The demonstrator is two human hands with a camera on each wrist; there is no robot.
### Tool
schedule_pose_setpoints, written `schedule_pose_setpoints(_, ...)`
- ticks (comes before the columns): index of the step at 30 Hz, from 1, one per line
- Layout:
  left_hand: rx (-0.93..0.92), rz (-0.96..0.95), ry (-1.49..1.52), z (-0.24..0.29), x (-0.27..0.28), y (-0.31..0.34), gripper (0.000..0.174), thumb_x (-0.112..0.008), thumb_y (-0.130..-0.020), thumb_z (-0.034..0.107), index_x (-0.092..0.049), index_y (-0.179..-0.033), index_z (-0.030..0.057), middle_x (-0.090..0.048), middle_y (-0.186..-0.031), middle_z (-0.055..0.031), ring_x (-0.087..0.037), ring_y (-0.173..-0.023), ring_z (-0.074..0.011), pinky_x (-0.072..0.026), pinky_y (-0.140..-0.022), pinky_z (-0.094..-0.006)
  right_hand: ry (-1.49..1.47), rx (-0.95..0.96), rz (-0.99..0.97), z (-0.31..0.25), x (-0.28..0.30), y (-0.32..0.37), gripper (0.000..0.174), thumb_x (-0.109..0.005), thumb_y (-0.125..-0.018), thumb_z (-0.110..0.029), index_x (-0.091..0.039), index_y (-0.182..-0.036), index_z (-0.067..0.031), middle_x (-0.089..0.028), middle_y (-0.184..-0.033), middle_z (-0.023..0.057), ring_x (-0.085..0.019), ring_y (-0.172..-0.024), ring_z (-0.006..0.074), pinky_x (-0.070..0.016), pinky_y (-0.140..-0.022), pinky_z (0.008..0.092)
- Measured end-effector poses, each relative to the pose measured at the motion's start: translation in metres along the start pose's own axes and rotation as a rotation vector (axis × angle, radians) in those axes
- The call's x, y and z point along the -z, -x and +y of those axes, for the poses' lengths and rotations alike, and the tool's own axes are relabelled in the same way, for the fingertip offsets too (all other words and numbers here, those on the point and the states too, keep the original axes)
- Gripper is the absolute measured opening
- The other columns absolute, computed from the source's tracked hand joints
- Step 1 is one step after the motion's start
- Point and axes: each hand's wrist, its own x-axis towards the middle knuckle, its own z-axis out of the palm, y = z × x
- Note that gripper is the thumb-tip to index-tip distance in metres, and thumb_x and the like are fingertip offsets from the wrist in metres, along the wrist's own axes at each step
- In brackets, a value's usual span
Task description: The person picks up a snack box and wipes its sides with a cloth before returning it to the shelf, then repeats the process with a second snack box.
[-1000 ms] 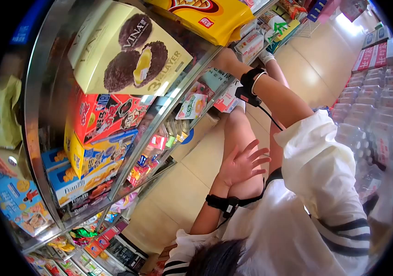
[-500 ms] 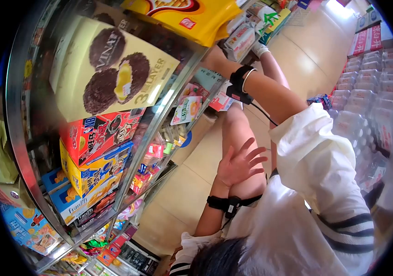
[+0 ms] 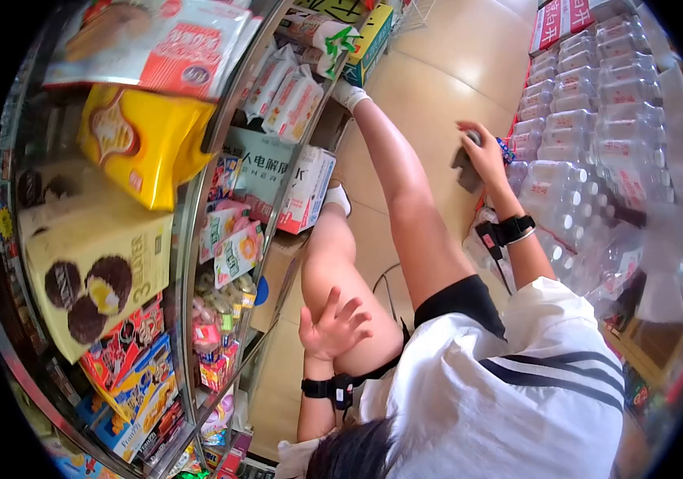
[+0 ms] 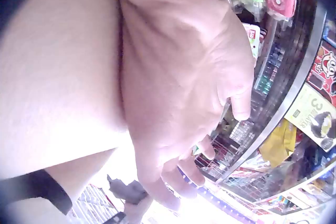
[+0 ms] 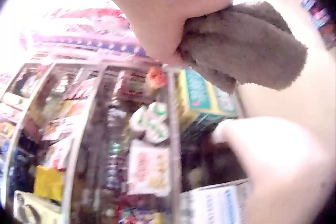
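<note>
My right hand (image 3: 485, 152) is out over the floor tiles, near the wrapped water bottles, gripping a grey-brown cloth (image 5: 247, 45). In the right wrist view the folded cloth hangs out past the curled fingers. Over the thigh, my left hand (image 3: 333, 327) has its fingers spread and holds nothing. Its palm and loosely bent fingers fill the middle of the left wrist view. To the left, the shelf carries a cream VINA box (image 3: 102, 279), a yellow packet (image 3: 146, 144) and a red and white packet (image 3: 150, 48).
Metal-edged shelves (image 3: 190, 239) run along the left, with snack boxes and bagged sweets on several levels. Lower down stand a white carton (image 3: 308, 191) and a green-yellow box (image 3: 371, 44). Shrink-wrapped water bottles (image 3: 573, 120) are stacked at the right. Tiled floor (image 3: 413, 72) lies between them.
My right hand has come away from the shelf and swung right over the aisle, with the cloth now showing in it. The head view has shifted; the left hand stays spread over the thigh.
</note>
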Motion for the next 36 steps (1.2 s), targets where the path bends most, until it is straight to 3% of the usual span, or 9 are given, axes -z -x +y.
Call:
schedule_pose_setpoints(6,0.06,-0.022,-0.089,0.009,-0.001,0.001,0.075,-0.025,-0.089,0.072,-0.013,-0.151,0.0309,-0.02,-0.154,-0.0103,-0.026,-0.133,-0.0388,-0.0245,-0.105,-0.0564,0.713,-0.287,0.046,0.292,0.051,0.013,0.058,-0.063,-0.077,-0.028,-0.049,-0.131,-0.0122,-0.046,-0.137,0.0151,-0.06,-0.108,0.0295,-0.0464,-0.093,0.0388)
schedule_pose_setpoints(7,0.058,-0.043,-0.078,0.009,0.0,0.003,0.075,-0.023,-0.089,0.072,-0.011,-0.151,0.03,-0.018,-0.153,-0.0117,-0.024,-0.133,-0.0398,-0.0242,-0.105,-0.0568,0.723,-0.45,-0.082,0.294,0.059,0.015,0.074,-0.064,-0.073,-0.035,-0.038,-0.139,-0.015,-0.032,-0.148,0.0118,-0.055,-0.115,0.0335,-0.0438,-0.097,0.0429)
schedule_pose_setpoints(9,0.02,-0.067,-0.047,0.008,0.004,0.012,0.077,-0.023,-0.088,0.073,-0.01,-0.151,0.0298,-0.021,-0.151,-0.0132,-0.025,-0.132,-0.0405,-0.0235,-0.105,-0.0567,0.789,-0.583,-0.115,0.278,0.056,0.014,0.07,-0.061,-0.076,-0.027,-0.036,-0.139,-0.0153,-0.035,-0.147,0.0079,-0.056,-0.113,0.035,-0.0461,-0.094,0.0443)
schedule_pose_setpoints(15,-0.039,-0.114,0.017,0.0,0.008,0.019,0.089,-0.025,-0.082,0.081,-0.011,-0.151,0.0268,-0.017,-0.152,-0.0156,-0.023,-0.134,-0.0414,-0.0165,-0.109,-0.0561,0.976,-0.44,-0.099,0.275,0.03,-0.019,0.064,-0.059,-0.078,-0.021,-0.037,-0.137,-0.0168,-0.04,-0.143,0.004,-0.061,-0.1,0.0391,-0.05,-0.085,0.047)
schedule_pose_setpoints(19,-0.108,-0.01,0.029,-0.005,0.007,0.039,0.1,-0.026,-0.077,0.086,-0.01,-0.151,0.0212,-0.014,-0.153,-0.0181,-0.022,-0.136,-0.0397,-0.0111,-0.11,-0.0566,1.097,-0.537,0.011,0.282,0.022,-0.03,0.056,-0.067,-0.077,-0.015,-0.04,-0.125,-0.0085,-0.049,-0.126,0.0142,-0.065,-0.09,0.0381,-0.053,-0.075,0.0482)
schedule_pose_setpoints(21,-0.137,0.108,-0.027,-0.007,0.007,0.045,0.082,-0.029,-0.085,0.077,-0.02,-0.15,0.0271,-0.033,-0.14,-0.0239,-0.033,-0.126,-0.0418,-0.0291,-0.101,-0.0525,1.139,-0.54,-0.015,0.293,0.016,-0.025,0.041,-0.064,-0.079,-0.016,-0.045,-0.115,-0.006,-0.053,-0.114,0.0174,-0.065,-0.088,0.0373,-0.0535,-0.073,0.0475)
schedule_pose_setpoints(29,-0.014,-0.027,-0.074,0.008,0.001,0.006,0.079,-0.027,-0.087,0.074,-0.016,-0.15,0.028,-0.027,-0.144,-0.0208,-0.033,-0.126,-0.0435,-0.0304,-0.1,-0.0548,1.286,-0.238,-0.186,0.305,0.01,0.015,0.009,-0.048,-0.087,-0.011,-0.054,-0.094,-0.0062,-0.061,-0.091,0.016,-0.067,-0.074,0.0327,-0.054,-0.062,0.0448)
schedule_pose_setpoints(32,-0.054,-0.04,0.008,0.0,-0.003,-0.001,0.079,-0.027,-0.088,0.073,-0.013,-0.151,0.0265,-0.026,-0.146,-0.0202,-0.028,-0.13,-0.0431,-0.0289,-0.102,-0.0551,1.129,-0.256,-0.193,0.296,0.011,0.024,0.013,-0.053,-0.083,-0.013,-0.053,-0.093,-0.005,-0.063,-0.093,0.0179,-0.066,-0.08,0.037,-0.0526,-0.065,0.0485)
schedule_pose_setpoints(36,0.006,-0.036,-0.093,0.002,-0.005,-0.02,0.078,-0.029,-0.089,0.07,-0.012,-0.151,0.0263,-0.021,-0.152,-0.0149,-0.027,-0.133,-0.0414,-0.0257,-0.104,-0.0553,0.8,-0.526,-0.155,0.232,0.013,0.041,0.062,-0.079,-0.064,-0.037,-0.061,-0.114,-0.0062,-0.044,-0.14,0.017,-0.055,-0.113,0.0361,-0.0461,-0.094,0.0446)
